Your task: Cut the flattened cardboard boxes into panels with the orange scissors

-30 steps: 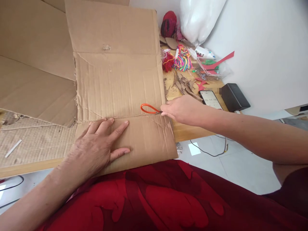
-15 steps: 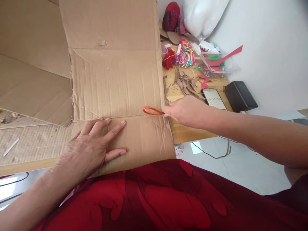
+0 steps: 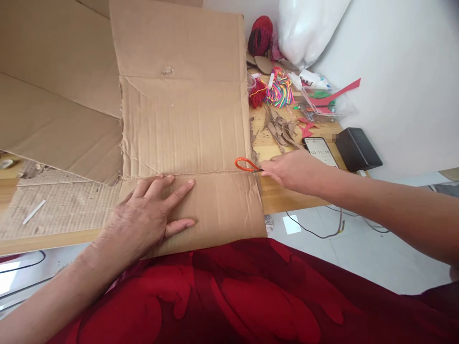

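The creased brown corrugated cardboard sheet [image 3: 186, 129] looks matt and ridged, its left edge rough. The orange loop-shaped plastic-looking handle [image 3: 236, 164] is glossy. Right, the yellowish wooden bench [image 3: 283, 201] appears smooth; far right, the white plastic bag [image 3: 304, 28] shines. Near, the red patterned cloth [image 3: 251, 286] looks matt.

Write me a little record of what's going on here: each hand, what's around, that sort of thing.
Left hand: spread on the cardboard, beside a crease
Right hand: gripping an orange-handled tool near the cardboard's right edge
Tool's far end: hidden by the hand
On the table: scraps, phone, black box, colourful yarn
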Motion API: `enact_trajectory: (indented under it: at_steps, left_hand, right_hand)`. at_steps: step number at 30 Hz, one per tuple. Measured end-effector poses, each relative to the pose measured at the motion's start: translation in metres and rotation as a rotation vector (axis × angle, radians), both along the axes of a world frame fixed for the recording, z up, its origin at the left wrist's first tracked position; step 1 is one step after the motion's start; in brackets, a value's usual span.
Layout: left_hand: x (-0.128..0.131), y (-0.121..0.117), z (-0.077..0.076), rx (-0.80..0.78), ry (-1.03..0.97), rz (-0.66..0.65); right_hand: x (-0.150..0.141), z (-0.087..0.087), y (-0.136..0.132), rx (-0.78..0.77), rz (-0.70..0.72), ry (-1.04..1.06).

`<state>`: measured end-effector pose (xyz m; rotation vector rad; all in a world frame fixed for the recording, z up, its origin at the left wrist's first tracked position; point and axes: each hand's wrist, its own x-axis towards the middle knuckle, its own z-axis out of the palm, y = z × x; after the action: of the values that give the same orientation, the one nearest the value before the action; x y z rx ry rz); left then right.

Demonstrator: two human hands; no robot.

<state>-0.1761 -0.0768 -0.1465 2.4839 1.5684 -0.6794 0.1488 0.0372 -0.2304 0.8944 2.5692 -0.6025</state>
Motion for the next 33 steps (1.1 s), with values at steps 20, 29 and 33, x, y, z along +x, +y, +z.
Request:
enact_trajectory:
  at_steps: [20, 29, 33]
  left_hand:
    - [0.018, 0.118, -0.016, -0.158, -0.275, -0.300]
    - [0.133, 0.193, -0.083, -0.387, -0.198, -0.657]
    - [0.131, 0.213, -0.073, -0.397, -0.173, -0.717]
  right_hand:
    - [0.014, -0.002, -0.054, -0.917, -1.129, 0.630]
    - [-0.007, -0.004, -0.088, -0.968, -1.405, 0.876]
    - [-0.013, -0.006, -0.092, -0.954, -1.422, 0.928]
